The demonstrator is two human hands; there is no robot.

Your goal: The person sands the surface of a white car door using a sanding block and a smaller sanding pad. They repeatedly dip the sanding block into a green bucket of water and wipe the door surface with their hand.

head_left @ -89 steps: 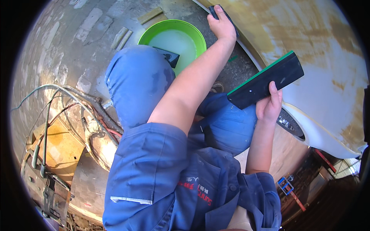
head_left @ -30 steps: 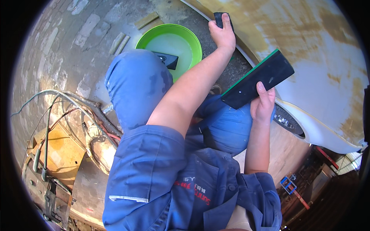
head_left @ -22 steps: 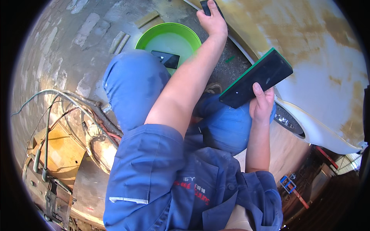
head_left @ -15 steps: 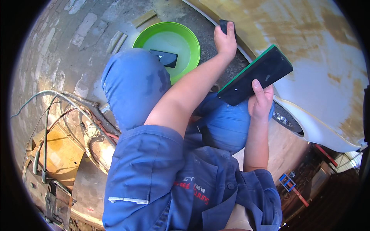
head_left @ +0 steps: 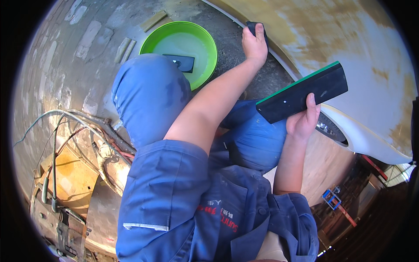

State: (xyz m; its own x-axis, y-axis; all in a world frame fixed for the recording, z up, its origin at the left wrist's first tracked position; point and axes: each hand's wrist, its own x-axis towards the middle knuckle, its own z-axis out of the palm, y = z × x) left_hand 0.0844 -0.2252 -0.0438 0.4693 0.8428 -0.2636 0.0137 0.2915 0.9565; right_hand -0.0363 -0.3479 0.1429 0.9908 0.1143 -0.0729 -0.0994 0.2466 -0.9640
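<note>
Left grip (head_left: 255,41) closes on a dark pad (head_left: 252,27); right grip (head_left: 302,122) clasps the sanding block (head_left: 302,92) from below.

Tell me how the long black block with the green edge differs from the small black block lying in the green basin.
The long black block with the green edge is larger, held in the air by the right hand and looks dry. The small black block is shorter, with no green edge visible, lies flat in the water of the green basin, and no hand touches it. Both are flat, dark and rectangular.
</note>
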